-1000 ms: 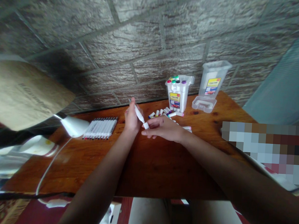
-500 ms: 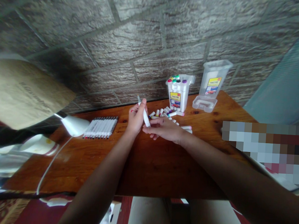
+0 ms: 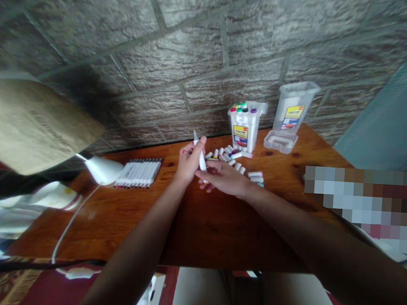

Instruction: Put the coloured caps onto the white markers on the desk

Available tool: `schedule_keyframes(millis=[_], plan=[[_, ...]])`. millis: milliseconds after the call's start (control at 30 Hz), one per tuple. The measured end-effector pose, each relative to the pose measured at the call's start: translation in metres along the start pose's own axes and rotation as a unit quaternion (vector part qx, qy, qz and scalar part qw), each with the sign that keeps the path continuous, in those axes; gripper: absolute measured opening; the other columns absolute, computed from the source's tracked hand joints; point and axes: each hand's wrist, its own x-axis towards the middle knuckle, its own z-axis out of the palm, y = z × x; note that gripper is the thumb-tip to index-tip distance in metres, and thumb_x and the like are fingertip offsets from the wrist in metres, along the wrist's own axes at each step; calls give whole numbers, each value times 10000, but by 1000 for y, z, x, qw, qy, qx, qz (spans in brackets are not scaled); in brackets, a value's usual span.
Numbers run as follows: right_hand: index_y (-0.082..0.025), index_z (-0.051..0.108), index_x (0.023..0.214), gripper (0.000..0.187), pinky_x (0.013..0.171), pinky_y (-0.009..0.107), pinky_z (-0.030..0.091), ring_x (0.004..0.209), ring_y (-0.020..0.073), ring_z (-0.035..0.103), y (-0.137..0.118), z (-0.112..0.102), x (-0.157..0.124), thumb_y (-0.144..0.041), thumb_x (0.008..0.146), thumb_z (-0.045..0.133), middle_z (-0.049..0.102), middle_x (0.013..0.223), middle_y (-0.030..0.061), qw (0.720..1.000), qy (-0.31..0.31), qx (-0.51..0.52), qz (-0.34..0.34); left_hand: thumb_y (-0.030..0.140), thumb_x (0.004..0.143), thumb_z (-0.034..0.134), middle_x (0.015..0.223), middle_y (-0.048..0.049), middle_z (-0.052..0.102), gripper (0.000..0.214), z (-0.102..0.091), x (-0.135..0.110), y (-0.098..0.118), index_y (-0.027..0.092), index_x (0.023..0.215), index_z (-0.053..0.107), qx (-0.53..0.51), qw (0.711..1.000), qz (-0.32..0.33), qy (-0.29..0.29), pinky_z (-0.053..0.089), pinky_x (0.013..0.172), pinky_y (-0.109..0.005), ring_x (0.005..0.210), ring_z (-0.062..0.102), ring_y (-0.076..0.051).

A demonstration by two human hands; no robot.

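Note:
My left hand [image 3: 188, 161] is closed round a white marker [image 3: 199, 153] and holds it nearly upright above the wooden table [image 3: 192, 216]. My right hand [image 3: 222, 177] pinches the lower end of the same marker with its fingertips. Just behind my hands lie several loose markers with coloured caps [image 3: 228, 155]. A row of white markers [image 3: 138, 173] lies side by side to the left.
A white marker box [image 3: 243, 126] with several markers standing in it is at the back by the stone wall. A clear empty box [image 3: 294, 107] and its lid [image 3: 280, 141] stand to its right. A white lamp [image 3: 102, 170] with its cable is at the left.
My left hand has turned the marker from slanting to nearly upright and shifted slightly right. My right hand has stayed at its lower end.

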Motion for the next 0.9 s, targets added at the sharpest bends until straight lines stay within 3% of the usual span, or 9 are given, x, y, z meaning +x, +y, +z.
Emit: schedule_keyframes(millis=[167, 333, 533, 733, 900], plan=[[-133, 660, 824, 207, 497, 193, 568, 592, 100, 656, -1, 0, 1, -272, 774, 805, 671, 717, 1, 999, -7, 38, -16, 634, 789, 676, 463, 42, 439, 553, 1, 0, 2, 189, 529, 474, -27, 999, -23, 5, 300, 432, -240, 406, 383, -70], [-118, 697, 828, 265, 574, 198, 604, 612, 97, 677, -6, 1, 0, -202, 662, 885, 702, 715, 8, 993, 47, 105, 21, 680, 800, 634, 457, 43, 435, 555, 2, 1, 3, 195, 573, 489, -58, 996, -60, 6, 286, 414, -240, 390, 383, -77], [-125, 724, 804, 167, 520, 171, 583, 586, 93, 675, -8, -1, 0, -199, 723, 851, 713, 686, 12, 990, 67, 125, 11, 651, 808, 649, 469, 41, 445, 530, 2, 0, 2, 185, 587, 529, -43, 999, -28, 10, 293, 424, -235, 405, 400, -77], [-121, 727, 812, 121, 581, 190, 600, 608, 91, 684, -10, 1, 0, -213, 793, 803, 723, 692, 22, 989, 54, 136, 22, 706, 827, 585, 477, 35, 460, 569, 3, -3, 4, 182, 604, 559, -27, 999, -38, 5, 305, 421, -235, 404, 421, -82], [-124, 719, 812, 217, 639, 184, 609, 627, 81, 685, -11, 3, 1, -144, 669, 881, 720, 691, -3, 984, 67, 162, 27, 715, 833, 569, 462, 40, 432, 569, 3, -1, 2, 191, 612, 546, -51, 998, -46, 7, 280, 391, -232, 380, 389, -81]])
